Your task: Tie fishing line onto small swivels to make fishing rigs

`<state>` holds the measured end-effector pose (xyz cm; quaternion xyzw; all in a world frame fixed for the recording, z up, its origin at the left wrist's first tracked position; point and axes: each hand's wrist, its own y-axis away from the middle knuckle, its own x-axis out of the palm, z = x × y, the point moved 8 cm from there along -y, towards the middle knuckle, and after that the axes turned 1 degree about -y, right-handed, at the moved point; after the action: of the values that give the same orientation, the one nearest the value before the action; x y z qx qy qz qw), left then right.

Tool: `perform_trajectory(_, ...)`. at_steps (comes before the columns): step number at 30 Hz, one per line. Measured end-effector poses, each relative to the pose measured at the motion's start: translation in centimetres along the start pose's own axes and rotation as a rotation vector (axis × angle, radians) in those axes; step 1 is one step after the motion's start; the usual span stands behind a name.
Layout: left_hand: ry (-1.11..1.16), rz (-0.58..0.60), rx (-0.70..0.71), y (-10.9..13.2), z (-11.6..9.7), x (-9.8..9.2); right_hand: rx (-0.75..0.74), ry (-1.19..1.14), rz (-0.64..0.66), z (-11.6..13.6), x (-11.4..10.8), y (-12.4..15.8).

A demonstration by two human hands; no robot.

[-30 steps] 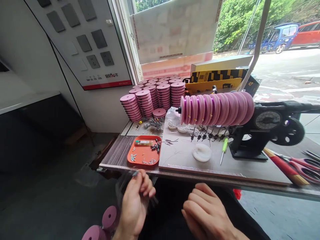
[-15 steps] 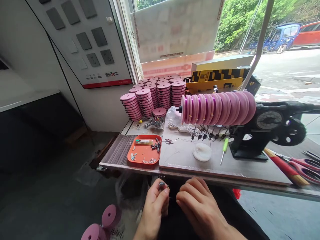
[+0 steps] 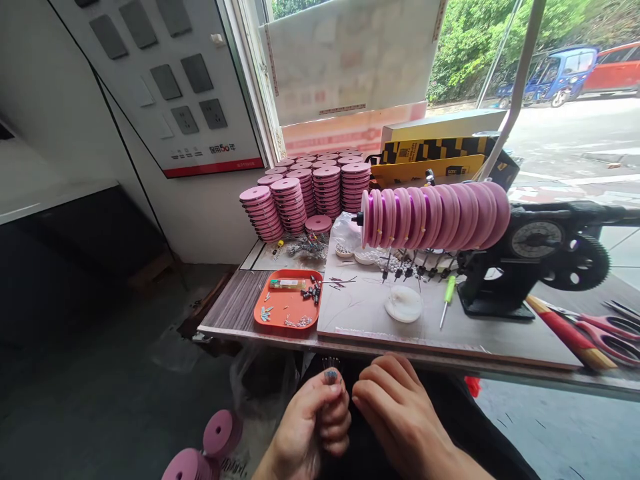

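Observation:
My left hand [image 3: 314, 408] is closed over the lap, below the table edge. Pinched between its thumb and fingers is a small bundle of thin wire-like pins [image 3: 331, 368] with bluish bodies, tips pointing up. Close on its right, my right hand [image 3: 400, 415] is curled with knuckles up; whatever its fingers hold is hidden. Above the hands on the table stands an orange tray [image 3: 261, 313] with a lighter [image 3: 287, 284], small black parts [image 3: 313, 291] and tiny metal pieces [image 3: 299, 321]. A round white disc [image 3: 403, 305] lies on the board to the right.
A black winding machine [image 3: 530, 240] carries a row of pink spools [image 3: 435, 217]. More pink spools [image 3: 300, 193] are stacked behind. A green screwdriver [image 3: 449, 297], a red-handled brush [image 3: 570, 333] and scissors [image 3: 613, 333] lie at the right. Loose spools [image 3: 220, 432] sit low left.
My left hand has turned and its fingers have curled in, bringing the pin bundle upright with its tips showing. My right hand has hardly moved.

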<state>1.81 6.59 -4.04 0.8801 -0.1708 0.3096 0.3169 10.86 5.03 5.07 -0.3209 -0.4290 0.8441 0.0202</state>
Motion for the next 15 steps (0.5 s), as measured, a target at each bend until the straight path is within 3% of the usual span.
perform_trajectory(6,0.051,0.034,-0.029,0.2,-0.1,0.4,0.064,0.053,-0.008,-0.7,-0.3,0.0)
perform_trajectory(15,0.1,0.013,-0.042,0.0,0.3,-0.4,-0.057,-0.02,-0.025,0.6,-0.5,0.1)
